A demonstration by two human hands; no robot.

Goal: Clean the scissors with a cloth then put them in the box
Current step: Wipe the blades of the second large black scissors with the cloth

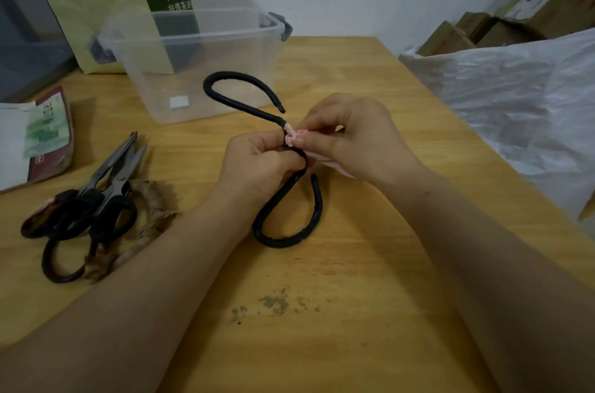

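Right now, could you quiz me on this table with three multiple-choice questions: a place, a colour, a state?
1. Where are the spare scissors? A floor; B table, left of the left hand; C chair.
2. What colour is the cloth? A pink; B blue; C green.
3. How is the box? A lidded; B open-topped; C overturned.
Answers: 1 B, they lie on the wood; 2 A, the right hand pinches pink against the held scissors; 3 B, its rim bears no lid.
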